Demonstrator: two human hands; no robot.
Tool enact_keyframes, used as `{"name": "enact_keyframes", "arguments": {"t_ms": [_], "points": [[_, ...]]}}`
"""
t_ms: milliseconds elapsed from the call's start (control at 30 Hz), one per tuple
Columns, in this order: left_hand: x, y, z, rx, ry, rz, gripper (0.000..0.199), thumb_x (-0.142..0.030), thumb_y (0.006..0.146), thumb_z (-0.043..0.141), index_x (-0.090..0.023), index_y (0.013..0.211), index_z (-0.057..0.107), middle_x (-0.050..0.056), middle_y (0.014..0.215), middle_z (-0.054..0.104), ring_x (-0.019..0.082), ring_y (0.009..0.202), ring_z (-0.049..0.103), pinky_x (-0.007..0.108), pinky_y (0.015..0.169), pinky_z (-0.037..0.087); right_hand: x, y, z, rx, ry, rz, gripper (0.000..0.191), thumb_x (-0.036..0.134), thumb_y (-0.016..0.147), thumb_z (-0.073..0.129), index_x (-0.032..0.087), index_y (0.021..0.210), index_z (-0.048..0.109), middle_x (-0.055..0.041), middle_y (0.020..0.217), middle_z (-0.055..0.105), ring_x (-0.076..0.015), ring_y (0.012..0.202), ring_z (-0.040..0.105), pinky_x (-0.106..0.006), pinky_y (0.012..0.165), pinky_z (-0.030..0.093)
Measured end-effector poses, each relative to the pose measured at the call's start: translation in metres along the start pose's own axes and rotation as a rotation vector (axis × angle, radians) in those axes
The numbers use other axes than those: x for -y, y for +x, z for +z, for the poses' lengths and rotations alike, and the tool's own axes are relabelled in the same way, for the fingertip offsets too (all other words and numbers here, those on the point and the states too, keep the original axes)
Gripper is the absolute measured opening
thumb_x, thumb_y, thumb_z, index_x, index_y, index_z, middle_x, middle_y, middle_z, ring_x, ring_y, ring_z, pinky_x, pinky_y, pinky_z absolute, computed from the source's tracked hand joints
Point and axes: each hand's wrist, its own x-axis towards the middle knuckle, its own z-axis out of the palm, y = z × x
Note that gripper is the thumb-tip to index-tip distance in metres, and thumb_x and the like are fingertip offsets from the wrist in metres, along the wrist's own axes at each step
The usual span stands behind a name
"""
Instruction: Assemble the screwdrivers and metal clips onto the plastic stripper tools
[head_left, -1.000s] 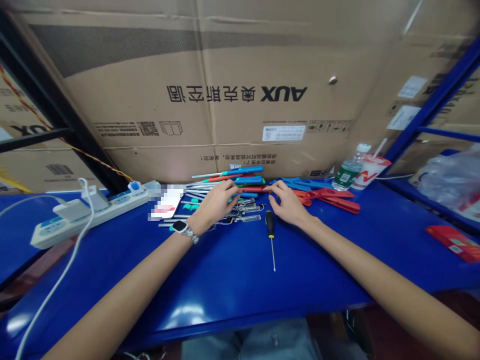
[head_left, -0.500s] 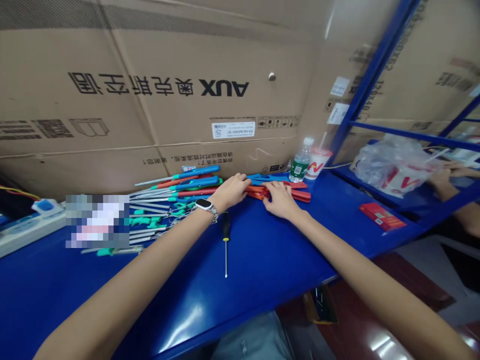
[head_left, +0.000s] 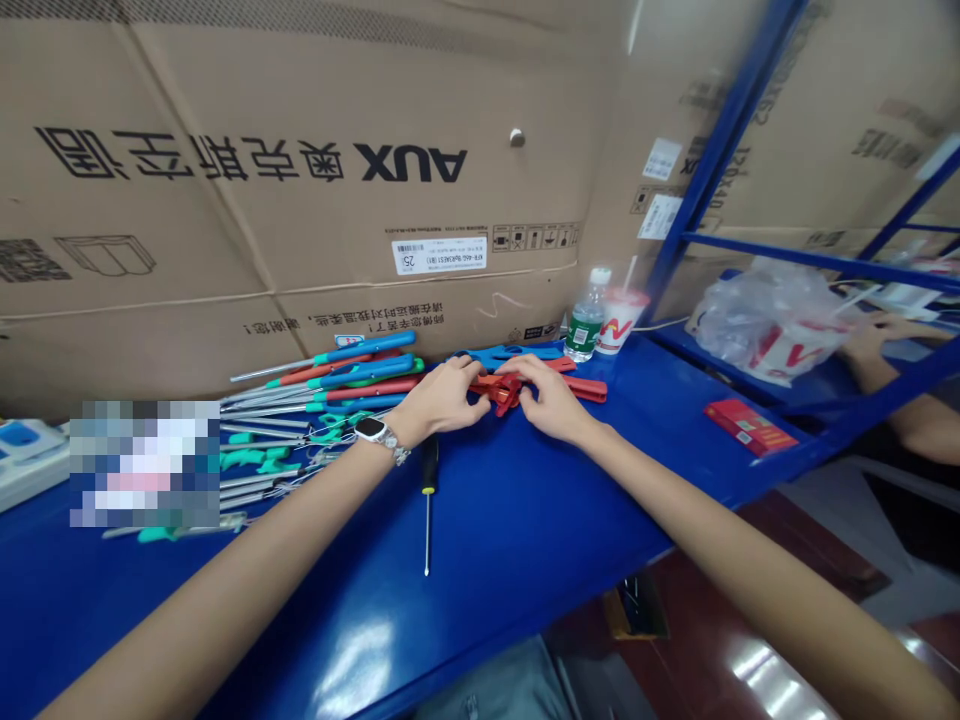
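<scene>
The left hand (head_left: 441,398) and right hand (head_left: 552,402) sit close together at the red plastic pieces (head_left: 507,394) on the blue tabletop (head_left: 495,530), fingers bent, thumbs apart from them; whether either pinches a piece, I cannot tell. Blue plastic pieces (head_left: 517,355) lie just behind. A screwdriver (head_left: 429,475) lies near the left hand, its tip toward the tabletop's front edge.
</scene>
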Motion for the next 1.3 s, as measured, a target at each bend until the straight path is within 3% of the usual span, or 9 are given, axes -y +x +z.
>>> {"name": "enact_keyframes", "arguments": {"t_ms": [100,167,367,567,700,933,1100,1200,1300], "points": [[-0.014,0.005,0.005,0.008,0.021,-0.072,0.040,-0.054,0.089,0.067,-0.014,0.095,0.063,0.016,0.101,0.066,0.033,0.098,0.066,0.045,0.089,0.054,-0.009,0.000,-0.007,0.033,-0.255,0.164,0.055,0.007,0.082,0.049,0.021,0.133,0.063,-0.0145,0.134,0.062,-0.0328,0.130,0.051,-0.057,0.109,0.040],[-0.023,0.013,0.010,0.024,0.041,-0.131,0.045,-0.058,0.084,0.072,-0.015,0.092,0.062,0.016,0.099,0.067,0.034,0.096,0.067,0.044,0.086,0.055,-0.013,0.000,-0.010,0.096,-0.366,0.238,0.058,0.011,0.083,0.052,0.020,0.140,0.058,-0.0161,0.139,0.060,-0.0356,0.133,0.048,-0.059,0.109,0.037],[-0.033,0.028,0.019,0.094,0.023,-0.230,0.021,-0.029,0.081,0.074,-0.016,0.093,0.064,0.017,0.099,0.070,0.034,0.094,0.070,0.041,0.081,0.055,-0.022,0.006,-0.017,0.178,-0.445,0.308,0.060,0.012,0.086,0.052,0.015,0.146,0.053,-0.0188,0.144,0.058,-0.0336,0.134,0.051,-0.058,0.114,0.033],[-0.010,0.022,0.017,0.072,-0.132,-0.239,0.018,-0.030,0.078,0.074,-0.018,0.089,0.066,0.010,0.089,0.072,0.027,0.079,0.070,0.035,0.070,0.054,-0.040,0.014,-0.023,0.190,-0.357,0.151,0.045,0.012,0.091,0.054,0.020,0.134,0.066,-0.0133,0.138,0.065,-0.0290,0.128,0.060,-0.053,0.111,0.041],[0.002,0.007,0.000,-0.019,-0.120,-0.204,0.016,-0.032,0.078,0.074,-0.018,0.084,0.069,0.007,0.082,0.070,0.023,0.071,0.066,0.033,0.065,0.051,-0.040,0.015,-0.022,0.130,-0.197,0.025,0.047,0.013,0.096,0.046,0.026,0.137,0.065,-0.0094,0.141,0.065,-0.0255,0.129,0.061,-0.050,0.110,0.047],[0.019,-0.060,-0.046,-0.001,-0.140,-0.131,0.023,-0.036,0.083,0.071,-0.017,0.096,0.073,0.007,0.085,0.072,0.021,0.070,0.065,0.032,0.065,0.050,0.018,0.023,-0.003,-0.008,-0.110,-0.041,0.046,0.022,0.102,0.040,0.024,0.145,0.058,-0.0088,0.130,0.071,-0.0253,0.117,0.067,-0.047,0.103,0.051],[0.030,-0.088,-0.045,0.084,-0.137,-0.079,0.027,-0.033,0.090,0.067,-0.017,0.110,0.073,0.012,0.106,0.074,0.029,0.100,0.068,0.040,0.087,0.054,0.063,0.040,0.027,-0.058,0.044,-0.078,0.045,0.029,0.103,0.038,0.026,0.145,0.055,-0.0078,0.130,0.070,-0.0245,0.112,0.068,-0.045,0.100,0.052],[0.034,-0.093,-0.042,0.080,-0.074,-0.045,0.030,-0.033,0.093,0.064,-0.017,0.118,0.070,0.015,0.124,0.069,0.033,0.121,0.060,0.049,0.102,0.049,0.076,0.045,0.044,-0.034,0.135,-0.042,0.043,0.026,0.100,0.042,0.024,0.141,0.055,-0.0063,0.108,0.074,-0.0206,0.085,0.069,-0.039,0.083,0.056],[0.031,-0.105,-0.051,-0.019,-0.059,-0.057,0.036,-0.037,0.092,0.067,-0.019,0.124,0.067,0.014,0.125,0.067,0.034,0.119,0.059,0.051,0.102,0.048,0.088,0.045,0.056,0.039,0.233,-0.033,0.034,0.021,0.093,0.048,0.022,0.126,0.057,-0.0011,0.083,0.068,-0.0169,0.067,0.062,-0.033,0.068,0.053]]}}
